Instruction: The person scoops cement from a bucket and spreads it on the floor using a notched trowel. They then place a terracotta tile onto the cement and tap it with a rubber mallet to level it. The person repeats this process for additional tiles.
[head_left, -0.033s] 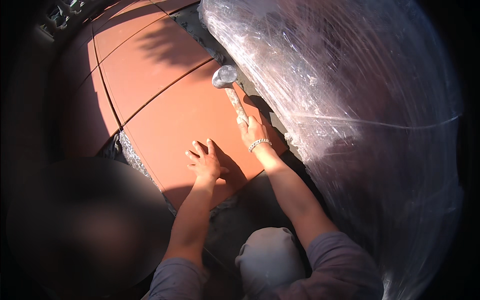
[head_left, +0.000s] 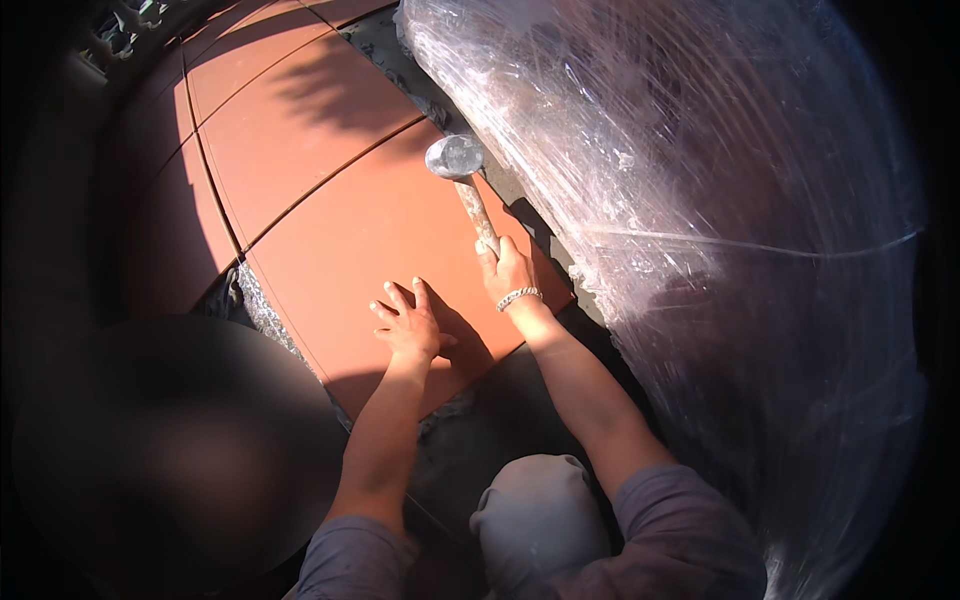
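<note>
My left hand (head_left: 408, 325) lies with fingers spread on a large terracotta-coloured tile (head_left: 350, 230). To its upper right, my right hand (head_left: 510, 270), with a chain bracelet at the wrist, grips the pale, stained handle of a mallet (head_left: 475, 210). The mallet's grey-white head (head_left: 454, 156) is over the tile's far right corner; whether it touches the tile I cannot tell. A crinkled silvery strip (head_left: 265, 305) runs along the tile's left side.
More terracotta tiles (head_left: 250, 90) extend away, divided by dark joints. A bulky stack wrapped in clear plastic (head_left: 700, 150) fills the right side, beside a grey rough strip of ground. A pale balustrade (head_left: 120, 40) shows at top left. The lower left is blurred.
The mallet and my right hand have shifted slightly down in the picture, toward me. My left hand stays in place on the tile.
</note>
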